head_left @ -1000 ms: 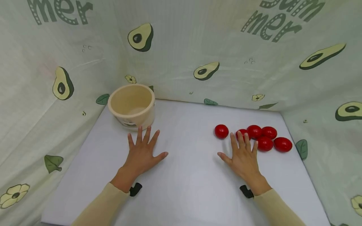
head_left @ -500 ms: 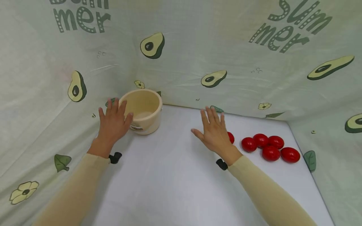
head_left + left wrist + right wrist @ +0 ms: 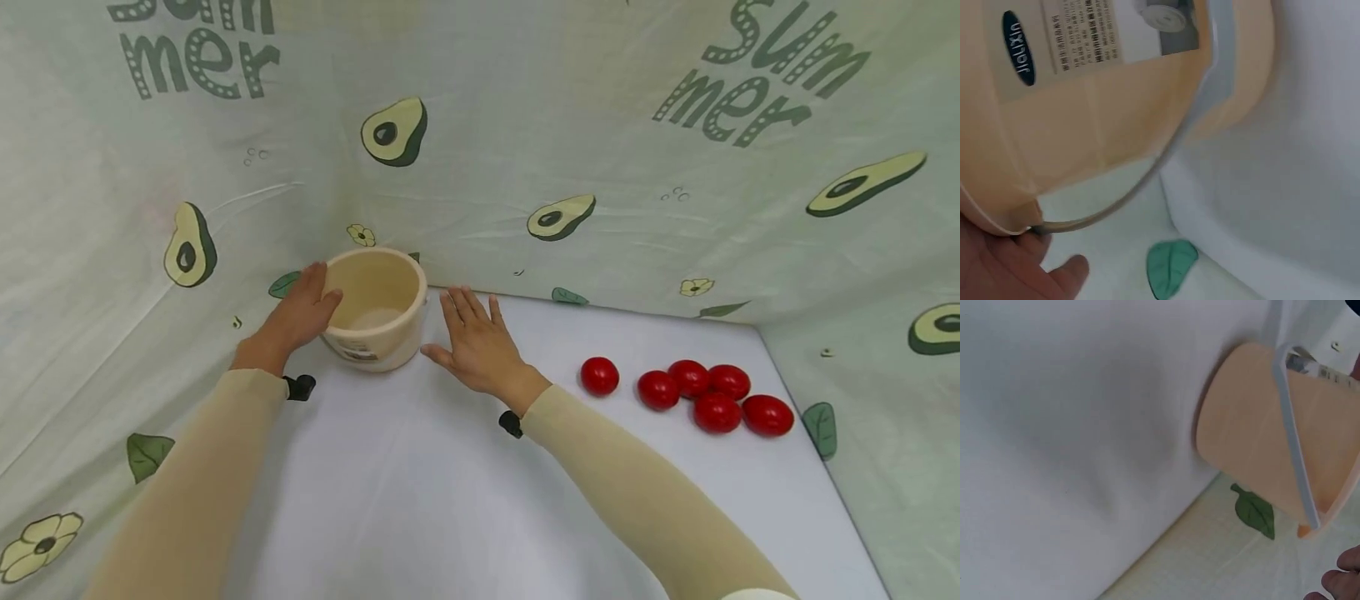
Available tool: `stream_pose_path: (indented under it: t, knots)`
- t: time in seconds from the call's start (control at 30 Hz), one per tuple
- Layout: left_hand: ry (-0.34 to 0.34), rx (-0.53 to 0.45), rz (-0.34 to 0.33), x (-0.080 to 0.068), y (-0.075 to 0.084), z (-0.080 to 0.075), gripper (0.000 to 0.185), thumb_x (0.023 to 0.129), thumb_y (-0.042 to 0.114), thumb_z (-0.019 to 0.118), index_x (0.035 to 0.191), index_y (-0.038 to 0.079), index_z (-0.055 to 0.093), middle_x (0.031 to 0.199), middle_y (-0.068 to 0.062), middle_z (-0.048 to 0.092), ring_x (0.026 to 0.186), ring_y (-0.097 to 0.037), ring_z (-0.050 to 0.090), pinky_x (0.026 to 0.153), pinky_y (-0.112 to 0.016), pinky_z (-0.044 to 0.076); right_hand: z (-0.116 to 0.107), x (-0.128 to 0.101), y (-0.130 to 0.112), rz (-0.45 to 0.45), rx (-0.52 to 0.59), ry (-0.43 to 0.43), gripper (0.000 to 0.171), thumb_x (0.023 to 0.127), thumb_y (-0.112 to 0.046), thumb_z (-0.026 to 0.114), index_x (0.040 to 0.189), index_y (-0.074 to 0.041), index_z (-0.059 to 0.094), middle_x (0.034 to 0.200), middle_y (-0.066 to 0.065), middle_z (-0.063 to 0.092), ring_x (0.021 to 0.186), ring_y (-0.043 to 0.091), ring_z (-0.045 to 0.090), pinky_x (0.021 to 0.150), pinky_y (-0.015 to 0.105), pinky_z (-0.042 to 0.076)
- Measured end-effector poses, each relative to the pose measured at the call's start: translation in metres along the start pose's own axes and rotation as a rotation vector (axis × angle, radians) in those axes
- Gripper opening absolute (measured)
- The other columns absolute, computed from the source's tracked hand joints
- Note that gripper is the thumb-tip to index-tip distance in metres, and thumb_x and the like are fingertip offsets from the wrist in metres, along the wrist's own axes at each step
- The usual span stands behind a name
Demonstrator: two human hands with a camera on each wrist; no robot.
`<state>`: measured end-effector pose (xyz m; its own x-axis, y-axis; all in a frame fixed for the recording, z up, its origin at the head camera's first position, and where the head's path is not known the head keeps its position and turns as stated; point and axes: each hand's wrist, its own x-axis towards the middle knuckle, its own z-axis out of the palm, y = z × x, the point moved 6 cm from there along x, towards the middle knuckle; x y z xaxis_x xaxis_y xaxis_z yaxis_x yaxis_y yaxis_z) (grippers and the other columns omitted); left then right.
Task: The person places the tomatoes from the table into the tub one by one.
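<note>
A cream plastic bucket [image 3: 408, 342] stands upright at the back left of the white table. Its thin grey handle [image 3: 1294, 437] hangs down along the side, and a printed label [image 3: 1088, 31] shows on its wall. My left hand [image 3: 300, 308] is at the bucket's left rim, its fingers extended along it; in the left wrist view the fingers [image 3: 1069, 275] reach right to the rim beside the handle's joint. To the bucket's right, my right hand [image 3: 480, 346] hovers with fingers straight, a small gap from the wall, holding nothing.
Several glossy red egg-shaped objects [image 3: 716, 412] lie grouped at the right of the white table [image 3: 420, 500], with a single red one [image 3: 599, 377] apart on their left. A cloth [image 3: 465, 167] printed with avocados hangs behind and at both sides.
Both hands have travelled forward and left. My left hand has reached the bucket's rim, and the right has moved from over the red objects to the bucket's right side.
</note>
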<state>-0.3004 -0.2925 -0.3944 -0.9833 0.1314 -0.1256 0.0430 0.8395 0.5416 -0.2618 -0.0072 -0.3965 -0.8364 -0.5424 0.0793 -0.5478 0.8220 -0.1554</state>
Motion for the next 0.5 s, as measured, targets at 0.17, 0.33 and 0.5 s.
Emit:
stream_pose_path:
  t: [0.17, 0.33, 0.5]
  knots:
    - [0.003, 0.050, 0.025, -0.010, 0.031, 0.022, 0.078, 0.113, 0.043, 0.026, 0.166, -0.003, -0.008, 0.175, -0.026, -0.009, 0.163, -0.044, -0.006, 0.131, -0.061, 0.005, -0.010, -0.009, 0.012, 0.035, 0.048, 0.032, 0.090, 0.108, -0.067, 0.037, 0.169, -0.005, 0.013, 0.177, 0.014, 0.014, 0.165, 0.032, 0.009, 0.132, 0.061, 0.006]
    - [0.049, 0.086, 0.071, -0.021, 0.070, 0.051, 0.075, 0.113, 0.038, 0.030, 0.166, -0.006, 0.000, 0.175, -0.028, 0.001, 0.163, -0.046, -0.003, 0.129, -0.065, 0.008, -0.017, -0.025, 0.025, 0.061, 0.077, 0.058, 0.089, 0.108, -0.065, 0.038, 0.169, -0.004, 0.016, 0.177, 0.015, 0.016, 0.165, 0.033, 0.010, 0.131, 0.061, 0.007]
    - [0.084, 0.084, 0.089, -0.036, 0.108, 0.080, 0.073, 0.112, 0.035, 0.035, 0.165, -0.009, 0.009, 0.174, -0.029, 0.009, 0.162, -0.048, 0.002, 0.128, -0.069, 0.011, -0.017, -0.046, 0.039, 0.098, 0.111, 0.055, 0.087, 0.109, -0.062, 0.040, 0.168, -0.001, 0.020, 0.176, 0.017, 0.019, 0.165, 0.034, 0.013, 0.131, 0.062, 0.008]
